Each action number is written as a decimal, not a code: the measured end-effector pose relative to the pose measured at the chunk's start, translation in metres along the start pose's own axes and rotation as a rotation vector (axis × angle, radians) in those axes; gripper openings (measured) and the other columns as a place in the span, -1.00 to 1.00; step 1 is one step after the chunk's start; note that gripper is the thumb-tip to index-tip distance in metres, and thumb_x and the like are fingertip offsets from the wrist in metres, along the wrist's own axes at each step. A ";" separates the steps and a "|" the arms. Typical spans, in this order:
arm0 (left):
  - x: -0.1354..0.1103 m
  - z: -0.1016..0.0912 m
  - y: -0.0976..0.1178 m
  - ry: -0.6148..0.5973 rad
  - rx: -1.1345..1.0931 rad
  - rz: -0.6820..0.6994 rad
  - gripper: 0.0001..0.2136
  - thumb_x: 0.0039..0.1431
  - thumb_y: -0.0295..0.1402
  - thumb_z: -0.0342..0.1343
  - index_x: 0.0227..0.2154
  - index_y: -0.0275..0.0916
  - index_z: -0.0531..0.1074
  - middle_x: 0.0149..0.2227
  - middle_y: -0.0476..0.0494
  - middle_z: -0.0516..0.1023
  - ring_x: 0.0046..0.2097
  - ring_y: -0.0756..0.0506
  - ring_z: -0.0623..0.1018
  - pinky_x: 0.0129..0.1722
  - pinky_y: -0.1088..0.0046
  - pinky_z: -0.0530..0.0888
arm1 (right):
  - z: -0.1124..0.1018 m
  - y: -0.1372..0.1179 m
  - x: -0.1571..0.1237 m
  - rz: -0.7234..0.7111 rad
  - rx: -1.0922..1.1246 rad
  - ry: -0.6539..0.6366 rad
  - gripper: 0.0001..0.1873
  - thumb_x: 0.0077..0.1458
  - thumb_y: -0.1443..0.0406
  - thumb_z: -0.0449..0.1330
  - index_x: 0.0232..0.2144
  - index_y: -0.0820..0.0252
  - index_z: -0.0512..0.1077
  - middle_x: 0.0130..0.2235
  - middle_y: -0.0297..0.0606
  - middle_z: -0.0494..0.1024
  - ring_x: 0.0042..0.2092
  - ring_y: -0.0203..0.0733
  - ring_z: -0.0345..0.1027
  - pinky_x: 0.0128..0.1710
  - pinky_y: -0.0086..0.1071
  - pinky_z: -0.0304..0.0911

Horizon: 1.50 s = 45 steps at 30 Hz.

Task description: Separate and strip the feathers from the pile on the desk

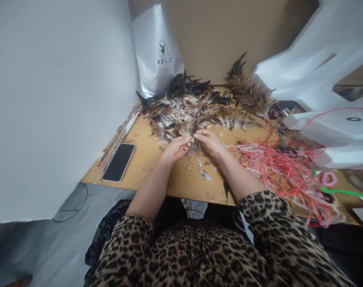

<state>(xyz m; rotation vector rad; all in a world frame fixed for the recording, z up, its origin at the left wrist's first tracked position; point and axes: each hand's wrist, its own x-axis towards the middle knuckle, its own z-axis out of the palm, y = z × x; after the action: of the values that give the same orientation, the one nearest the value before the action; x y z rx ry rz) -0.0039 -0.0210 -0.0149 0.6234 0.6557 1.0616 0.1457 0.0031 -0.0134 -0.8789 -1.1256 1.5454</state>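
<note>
My left hand and my right hand meet at the near edge of a big heap of brown, black and white feathers on a wooden table. Both hands have their fingers pinched together on a small bunch of feathers that stands up between the fingertips. A few loose feathers lie on the table under my wrists. My sleeves are leopard print.
A black phone lies flat at the table's left. A tangle of red string covers the right side, with a pink ring and green cord beyond. A white bag stands at the back; white sheets lie right.
</note>
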 end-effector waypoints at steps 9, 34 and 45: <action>0.006 -0.002 -0.007 0.141 0.236 0.128 -0.83 -0.09 -0.39 0.22 -0.45 -0.41 0.43 -0.42 -0.16 0.54 -0.48 0.09 0.48 -0.54 0.66 0.34 | 0.001 -0.001 -0.002 -0.039 -0.100 0.059 -0.70 -0.31 0.15 0.32 -0.57 0.22 0.37 -0.65 -0.47 0.31 -0.62 -0.46 0.06 -0.58 -0.48 -0.06; 0.006 0.000 -0.006 0.128 0.320 0.261 -0.79 -0.16 -0.32 0.24 -0.51 -0.39 0.44 -0.53 -0.09 0.49 -0.53 0.12 0.42 -0.54 0.64 0.31 | -0.005 -0.009 -0.007 0.283 -0.007 -0.151 -0.64 -0.24 0.09 0.30 -0.53 0.29 0.38 -0.59 -0.39 0.33 -0.67 -0.54 -0.06 -0.70 -0.55 -0.27; 0.003 0.000 -0.006 0.109 0.434 0.215 -0.78 -0.09 -0.28 0.19 -0.50 -0.39 0.46 -0.55 -0.10 0.48 -0.58 0.13 0.38 -0.58 0.63 0.26 | 0.001 -0.003 -0.007 0.153 0.022 -0.046 -0.67 -0.37 0.21 0.35 -0.52 0.24 0.35 -0.62 -0.42 0.37 -0.63 -0.49 0.00 -0.65 -0.54 -0.17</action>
<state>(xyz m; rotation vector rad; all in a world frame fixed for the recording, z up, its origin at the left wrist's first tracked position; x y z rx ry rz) 0.0008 -0.0203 -0.0202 1.0341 0.9419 1.1666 0.1475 -0.0035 -0.0099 -0.9368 -1.0928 1.7077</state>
